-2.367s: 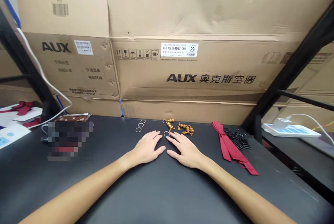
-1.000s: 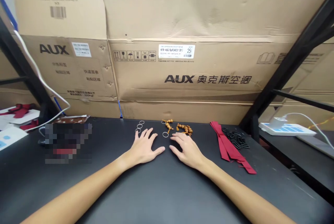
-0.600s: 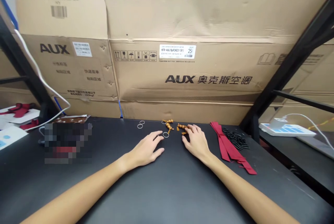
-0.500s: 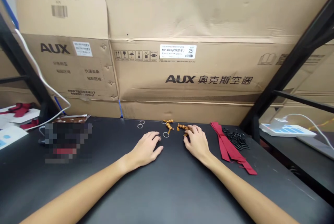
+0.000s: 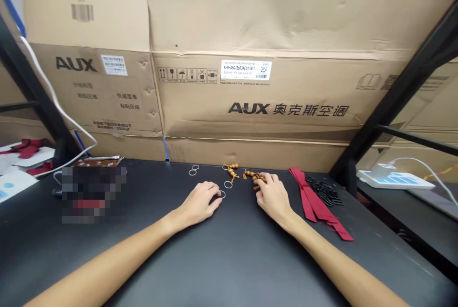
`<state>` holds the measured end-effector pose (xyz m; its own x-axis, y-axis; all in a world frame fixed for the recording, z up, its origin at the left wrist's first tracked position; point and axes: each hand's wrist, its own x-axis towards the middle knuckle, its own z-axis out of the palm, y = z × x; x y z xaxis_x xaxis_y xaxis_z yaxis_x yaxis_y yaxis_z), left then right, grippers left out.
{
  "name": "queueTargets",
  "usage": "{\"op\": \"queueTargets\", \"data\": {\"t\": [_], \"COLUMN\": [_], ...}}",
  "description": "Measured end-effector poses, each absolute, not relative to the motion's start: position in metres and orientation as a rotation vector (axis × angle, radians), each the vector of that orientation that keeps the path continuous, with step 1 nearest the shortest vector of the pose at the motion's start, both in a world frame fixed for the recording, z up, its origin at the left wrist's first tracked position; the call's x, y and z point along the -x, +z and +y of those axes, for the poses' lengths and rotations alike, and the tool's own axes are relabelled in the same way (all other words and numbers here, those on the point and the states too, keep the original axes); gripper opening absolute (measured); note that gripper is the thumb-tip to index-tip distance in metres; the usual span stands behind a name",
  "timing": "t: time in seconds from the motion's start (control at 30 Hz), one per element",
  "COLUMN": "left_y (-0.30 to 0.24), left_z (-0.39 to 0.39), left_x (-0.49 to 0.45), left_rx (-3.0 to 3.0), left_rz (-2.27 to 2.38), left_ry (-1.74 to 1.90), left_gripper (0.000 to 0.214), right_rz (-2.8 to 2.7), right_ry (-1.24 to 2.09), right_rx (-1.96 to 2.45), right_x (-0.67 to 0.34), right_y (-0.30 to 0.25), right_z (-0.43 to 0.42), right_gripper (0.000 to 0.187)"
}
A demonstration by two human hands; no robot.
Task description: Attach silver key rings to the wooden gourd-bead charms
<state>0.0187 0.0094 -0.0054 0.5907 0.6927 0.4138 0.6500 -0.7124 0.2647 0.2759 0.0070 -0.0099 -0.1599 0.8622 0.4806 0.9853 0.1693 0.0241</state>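
My left hand has its thumb and fingertips closed on the edge of a thin metal ring, which sticks out to the right. My right hand reaches down with curled fingers that grip a brown beaded charm with a tassel; the fingers cover part of it. Between the hands, farther back, lies a second beaded charm with an orange tassel. One loose ring rests just below that charm. Two more rings lie left of it, beyond my left hand.
Red fabric strips and a pile of black pieces lie on the right of the dark table. Large cardboard boxes stand behind. A blurred-out item sits at left, and black frame bars rise at the right.
The ring at my left fingertips now shows more clearly, out past the fingers. My right hand has shifted slightly right and down, uncovering more of the beaded charm.
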Motion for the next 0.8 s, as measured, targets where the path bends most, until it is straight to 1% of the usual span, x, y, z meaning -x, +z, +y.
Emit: {"op": "queueTargets", "data": {"t": [0.1,0.3,0.47,0.6,0.8], "left_y": [-0.005,-0.002,-0.001,0.001,0.003], "left_z": [0.010,0.008,0.006,0.006,0.007], "left_x": [-0.019,-0.019,-0.022,-0.024,-0.022], "left_rx": [-2.722,-2.758,-2.759,-2.782,-2.884], "left_rz": [1.140,1.105,1.076,1.065,1.003], "left_ry": [0.762,0.753,0.709,0.662,0.575], "left_gripper": [0.011,0.014,0.014,0.014,0.016], "right_rz": [-2.155,-2.217,-2.301,-2.333,-2.309], "right_ry": [-0.481,-0.488,-0.357,-0.253,-0.064], "right_rx": [1.794,1.644,1.440,1.312,1.237], "right_x": [-0.279,-0.279,-0.265,-0.251,-0.241], "right_y": [-0.011,-0.015,-0.014,-0.012,-0.010], "right_z": [0.010,0.011,0.000,-0.010,-0.018], "right_gripper": [0.024,0.025,0.019,0.019,0.016]}}
